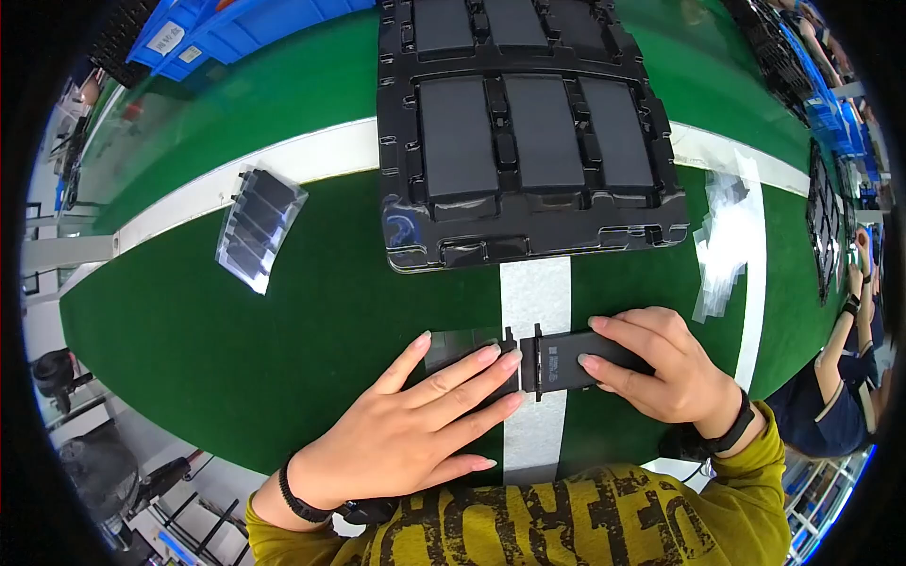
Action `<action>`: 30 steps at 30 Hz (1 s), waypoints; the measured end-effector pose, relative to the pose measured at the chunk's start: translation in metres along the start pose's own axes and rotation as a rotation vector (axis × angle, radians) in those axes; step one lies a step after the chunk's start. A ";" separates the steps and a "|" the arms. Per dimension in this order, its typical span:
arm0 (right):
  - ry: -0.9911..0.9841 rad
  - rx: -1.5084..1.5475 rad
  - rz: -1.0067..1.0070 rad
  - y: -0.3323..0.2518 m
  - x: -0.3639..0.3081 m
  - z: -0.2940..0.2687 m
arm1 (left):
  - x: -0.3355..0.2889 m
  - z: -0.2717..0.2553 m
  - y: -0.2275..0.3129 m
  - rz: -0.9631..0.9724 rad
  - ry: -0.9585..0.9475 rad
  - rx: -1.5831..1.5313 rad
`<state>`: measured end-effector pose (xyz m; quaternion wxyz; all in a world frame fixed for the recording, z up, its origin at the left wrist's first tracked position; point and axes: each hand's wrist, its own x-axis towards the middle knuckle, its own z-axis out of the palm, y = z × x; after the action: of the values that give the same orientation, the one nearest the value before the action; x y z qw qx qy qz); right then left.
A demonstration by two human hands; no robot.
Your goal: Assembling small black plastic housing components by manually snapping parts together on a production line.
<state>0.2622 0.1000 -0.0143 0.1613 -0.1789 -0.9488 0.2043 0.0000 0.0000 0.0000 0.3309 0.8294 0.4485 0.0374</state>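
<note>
A flat black battery [572, 355] with small pale print lies across the white strip in front of me. My right hand [665, 368] grips its right end between thumb and fingers. Narrow black strips with small projecting tabs cross its left end. My left hand [406, 434] rests flat there, fingers stretched out and spread over a clear film piece [448, 347] with dark parts. The fingertips touch the piece beside the battery's left end, and much of it is hidden under them.
A large black moulded tray [415, 247] with dark flat packs in its pockets stands just beyond my hands. Film-covered dark pieces [261, 222] lie to the left, a stack of clear films [722, 245] to the right. Blue bins [245, 38] sit far left; another person's arm [835, 340] shows right.
</note>
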 end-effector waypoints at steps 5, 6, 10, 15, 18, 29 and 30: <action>0.000 0.000 0.001 -0.002 0.000 0.000 | -0.001 -0.001 0.002 -0.008 -0.002 -0.012; -0.001 0.000 0.001 -0.002 0.000 0.000 | -0.001 -0.001 0.002 -0.008 -0.002 -0.012; 0.003 -0.003 0.000 -0.002 0.000 0.000 | -0.001 0.000 0.001 -0.007 0.011 -0.027; 0.005 0.004 -0.003 -0.001 0.001 0.000 | 0.000 0.000 0.001 -0.005 0.017 -0.022; 0.007 0.000 -0.009 -0.001 0.001 0.000 | 0.000 0.001 0.000 -0.001 0.011 -0.015; 0.005 -0.009 -0.016 -0.001 0.000 -0.001 | -0.001 0.001 0.001 -0.004 0.014 -0.019; 0.004 -0.009 -0.017 -0.001 0.001 0.000 | -0.001 0.001 0.000 -0.004 0.014 -0.020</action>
<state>0.2613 0.0991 -0.0134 0.1641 -0.1722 -0.9508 0.1985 -0.0001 -0.0012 -0.0001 0.3360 0.8248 0.4523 0.0471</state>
